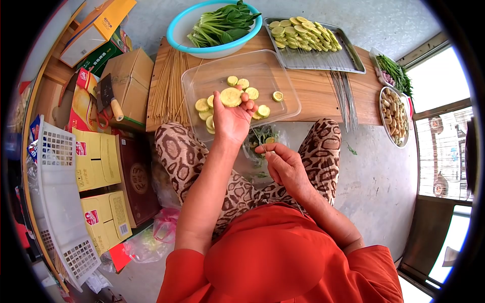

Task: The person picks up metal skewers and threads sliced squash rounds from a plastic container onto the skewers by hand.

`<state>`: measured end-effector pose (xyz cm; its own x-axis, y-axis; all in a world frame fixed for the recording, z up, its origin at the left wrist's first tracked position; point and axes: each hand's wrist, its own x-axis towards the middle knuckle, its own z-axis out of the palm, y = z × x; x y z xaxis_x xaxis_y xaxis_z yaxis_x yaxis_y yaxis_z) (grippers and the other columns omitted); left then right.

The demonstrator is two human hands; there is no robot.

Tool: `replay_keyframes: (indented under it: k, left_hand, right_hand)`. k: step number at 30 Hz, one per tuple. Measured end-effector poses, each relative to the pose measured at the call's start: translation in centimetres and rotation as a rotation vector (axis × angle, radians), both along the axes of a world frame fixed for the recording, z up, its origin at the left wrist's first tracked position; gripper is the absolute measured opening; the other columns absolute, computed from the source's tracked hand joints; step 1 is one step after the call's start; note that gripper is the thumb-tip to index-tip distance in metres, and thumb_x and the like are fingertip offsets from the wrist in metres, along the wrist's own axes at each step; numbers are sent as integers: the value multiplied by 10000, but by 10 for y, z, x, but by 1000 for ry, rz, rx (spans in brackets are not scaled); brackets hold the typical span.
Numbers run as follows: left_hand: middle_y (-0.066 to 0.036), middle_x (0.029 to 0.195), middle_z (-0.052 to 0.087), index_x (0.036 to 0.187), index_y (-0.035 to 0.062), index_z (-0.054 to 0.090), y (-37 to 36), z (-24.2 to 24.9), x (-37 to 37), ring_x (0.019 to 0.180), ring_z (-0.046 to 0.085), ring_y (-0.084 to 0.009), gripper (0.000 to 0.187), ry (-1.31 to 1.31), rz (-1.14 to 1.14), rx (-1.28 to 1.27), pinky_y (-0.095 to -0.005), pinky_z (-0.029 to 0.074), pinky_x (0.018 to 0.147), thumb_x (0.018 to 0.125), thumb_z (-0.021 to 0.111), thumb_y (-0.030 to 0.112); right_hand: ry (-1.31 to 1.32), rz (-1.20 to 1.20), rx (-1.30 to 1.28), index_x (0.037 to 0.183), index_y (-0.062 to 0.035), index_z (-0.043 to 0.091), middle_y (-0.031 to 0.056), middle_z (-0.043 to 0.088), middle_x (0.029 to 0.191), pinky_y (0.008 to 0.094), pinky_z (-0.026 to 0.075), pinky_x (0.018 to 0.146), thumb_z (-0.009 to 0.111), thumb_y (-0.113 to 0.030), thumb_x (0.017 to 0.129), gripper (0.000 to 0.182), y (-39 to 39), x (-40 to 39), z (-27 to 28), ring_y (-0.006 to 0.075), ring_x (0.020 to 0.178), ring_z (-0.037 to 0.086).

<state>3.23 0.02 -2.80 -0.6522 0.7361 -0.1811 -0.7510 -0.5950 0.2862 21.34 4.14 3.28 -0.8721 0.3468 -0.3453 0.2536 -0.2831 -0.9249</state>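
Note:
Over the clear plastic tray (293,107), my left hand (233,120) is palm up, its fingers curled around a round pale green vegetable slice (231,97). Several more slices (202,105) lie in that tray. To the right and nearer my body, my right hand (284,165) pinches a thin metal skewer, which points up toward the left hand; its far end is hard to make out. Beneath the hands, between my knees, is a plastic bag (273,134) with green scraps.
Wooden skewers (169,86) lie left on the wooden table (316,108). Behind are a blue-rimmed basin (174,30) of greens and a metal tray (353,63) of skewered slices. Metal skewers (345,101) and an oval plate (395,116) are right. A cleaver (106,93) and boxes stand left.

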Motion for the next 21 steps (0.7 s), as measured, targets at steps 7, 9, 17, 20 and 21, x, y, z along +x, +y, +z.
replay_keyframes:
  k: [7, 9, 17, 20, 21]
  left_hand:
    - [-65, 796, 496, 1030, 44, 520, 0, 2, 4, 683, 436, -196, 508, -28, -25, 14, -353, 412, 719, 969, 249, 470]
    - [-65, 794, 498, 1027, 47, 529, 0, 3, 6, 684, 441, -197, 504, -24, -35, 6, -354, 415, 715, 966, 263, 471]
    - [-68, 758, 521, 991, 49, 526, 5, 1, 12, 624, 480, -193, 510, 7, -48, 6, -364, 437, 656, 949, 290, 499]
    - [-67, 744, 522, 990, 45, 522, 7, 1, 17, 612, 483, -195, 507, 13, -55, -11, -363, 440, 637, 948, 297, 498]
    - [-66, 735, 522, 989, 43, 521, 8, 0, 19, 607, 485, -196, 505, 16, -63, -23, -361, 443, 627, 948, 300, 496]
  right_hand:
    - [8, 0, 34, 1092, -4, 568, -68, 359, 492, 186, 247, 404, 419, -146, 962, 244, 0, -3, -1, 28, 413, 303]
    - [3, -4, 29, 1088, -1, 571, -67, 361, 493, 186, 248, 407, 420, -144, 961, 243, 0, -4, 0, 28, 415, 303]
    - [-1, -34, 32, 1072, 3, 585, -59, 368, 498, 189, 255, 423, 430, -143, 957, 242, 3, -9, 2, 30, 428, 304]
    - [1, -50, -7, 1066, 2, 591, -58, 369, 498, 190, 253, 422, 431, -144, 957, 242, 4, -11, 2, 31, 428, 304]
    - [10, -57, -14, 1064, 2, 592, -58, 370, 498, 189, 253, 422, 430, -143, 957, 242, 5, -12, 2, 31, 428, 303]
